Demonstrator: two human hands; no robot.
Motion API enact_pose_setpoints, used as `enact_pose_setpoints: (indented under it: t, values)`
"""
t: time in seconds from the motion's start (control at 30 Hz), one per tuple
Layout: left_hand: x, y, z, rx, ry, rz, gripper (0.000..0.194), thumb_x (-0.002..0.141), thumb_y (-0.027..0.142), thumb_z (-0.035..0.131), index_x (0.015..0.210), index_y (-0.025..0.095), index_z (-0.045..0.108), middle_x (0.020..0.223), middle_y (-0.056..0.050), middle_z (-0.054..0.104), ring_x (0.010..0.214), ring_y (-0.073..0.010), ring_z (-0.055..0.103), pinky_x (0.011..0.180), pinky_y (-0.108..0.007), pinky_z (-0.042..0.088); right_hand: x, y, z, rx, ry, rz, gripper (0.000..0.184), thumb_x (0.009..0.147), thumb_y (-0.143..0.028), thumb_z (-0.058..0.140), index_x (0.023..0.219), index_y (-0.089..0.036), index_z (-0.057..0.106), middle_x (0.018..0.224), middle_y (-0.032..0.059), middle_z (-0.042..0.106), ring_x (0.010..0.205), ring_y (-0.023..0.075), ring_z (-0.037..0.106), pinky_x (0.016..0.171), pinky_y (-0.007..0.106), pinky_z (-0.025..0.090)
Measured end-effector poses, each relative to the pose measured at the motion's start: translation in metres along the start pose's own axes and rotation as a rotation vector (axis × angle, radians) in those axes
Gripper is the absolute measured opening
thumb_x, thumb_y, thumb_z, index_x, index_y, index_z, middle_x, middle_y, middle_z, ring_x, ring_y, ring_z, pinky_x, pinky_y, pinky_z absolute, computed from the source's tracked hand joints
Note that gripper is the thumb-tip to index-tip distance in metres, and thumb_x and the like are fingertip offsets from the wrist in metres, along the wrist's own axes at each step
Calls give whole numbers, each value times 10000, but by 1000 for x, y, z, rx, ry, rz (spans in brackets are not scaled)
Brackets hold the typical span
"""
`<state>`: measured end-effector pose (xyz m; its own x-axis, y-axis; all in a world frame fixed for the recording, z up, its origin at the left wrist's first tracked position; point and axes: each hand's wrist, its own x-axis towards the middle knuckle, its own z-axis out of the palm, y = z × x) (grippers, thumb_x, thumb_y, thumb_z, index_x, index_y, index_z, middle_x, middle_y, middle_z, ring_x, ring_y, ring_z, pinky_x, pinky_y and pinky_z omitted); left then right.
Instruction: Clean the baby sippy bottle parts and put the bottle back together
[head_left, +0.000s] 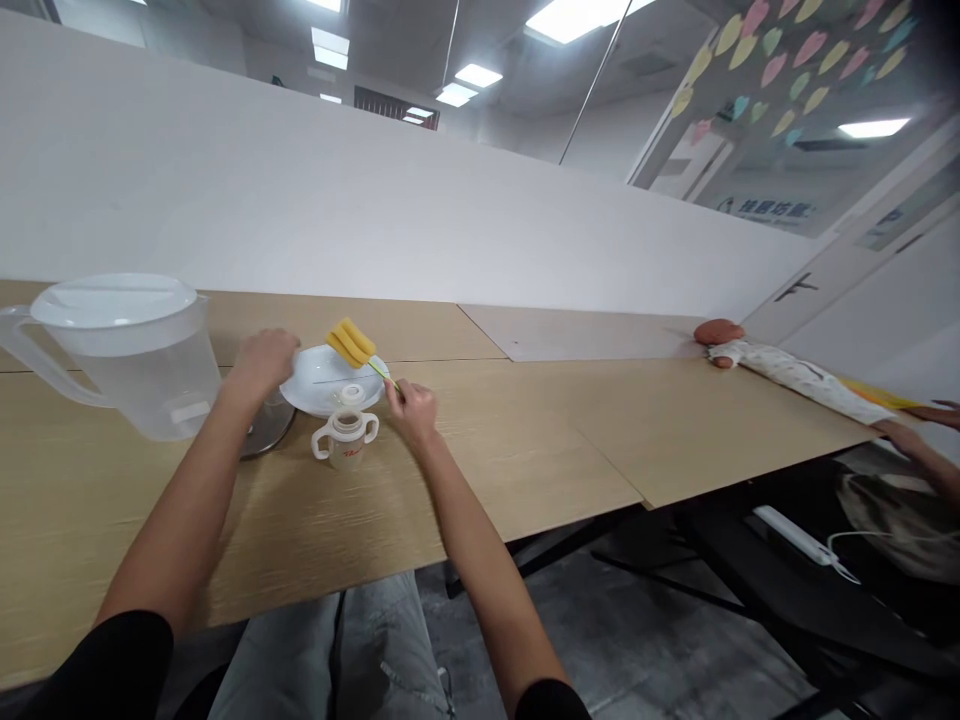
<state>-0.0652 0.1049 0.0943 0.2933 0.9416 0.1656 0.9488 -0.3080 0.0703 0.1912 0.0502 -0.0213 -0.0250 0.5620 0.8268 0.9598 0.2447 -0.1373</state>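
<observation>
My right hand (412, 406) is closed round the green handle of a bottle brush with a yellow sponge head (350, 342), which is raised over a white plate (322, 383). My left hand (262, 362) is curled at the left rim of that plate, and what it grips is hidden. A small baby bottle with two side handles (346, 435) stands upright on the wooden table (480, 440), just in front of the plate and between my hands.
A large clear plastic jug with a white lid (127, 350) stands at the left. A round metal base (266, 430) lies under my left forearm. At the far right lies a baby doll (765, 358), with another person's hands (919, 430) near it.
</observation>
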Motion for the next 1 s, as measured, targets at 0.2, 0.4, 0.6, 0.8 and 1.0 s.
enact_pose_setpoints:
  t: [0.2,0.4,0.6,0.8,1.0]
  values:
    - [3,51,28,34,-234,312,357,802,163,583,1101,254,756,1194,-51,705,1119,-219,632,982,-277,459,-2,3,5,9,34,5,471,1001,-395,442,605,-175,574,474,-10,508,452,89,410,509,257,218]
    - [7,55,46,104,-196,249,363,718,140,681,1063,217,765,1189,-118,699,1116,-304,640,935,-353,493,-2,3,6,24,33,11,476,1000,-411,436,602,-182,563,472,-11,493,453,94,403,506,263,218]
    - [3,47,17,59,-68,210,268,816,250,617,1045,179,735,1132,-115,715,1082,-277,649,948,-344,481,-2,5,8,39,25,75,481,997,-414,428,604,-176,569,480,-10,492,454,88,375,514,259,213]
    - [-5,39,-15,-800,445,98,412,795,345,608,1167,178,670,951,-62,713,866,-196,669,824,-318,544,0,0,5,101,65,141,525,1012,-436,361,592,-180,544,474,-23,464,455,85,325,507,255,209]
    - [-12,60,-27,-1302,527,45,302,742,275,616,1006,158,703,928,-61,693,853,-171,651,789,-310,571,1,-6,0,141,142,86,549,1024,-439,327,565,-191,500,461,-24,444,446,86,325,500,251,228]
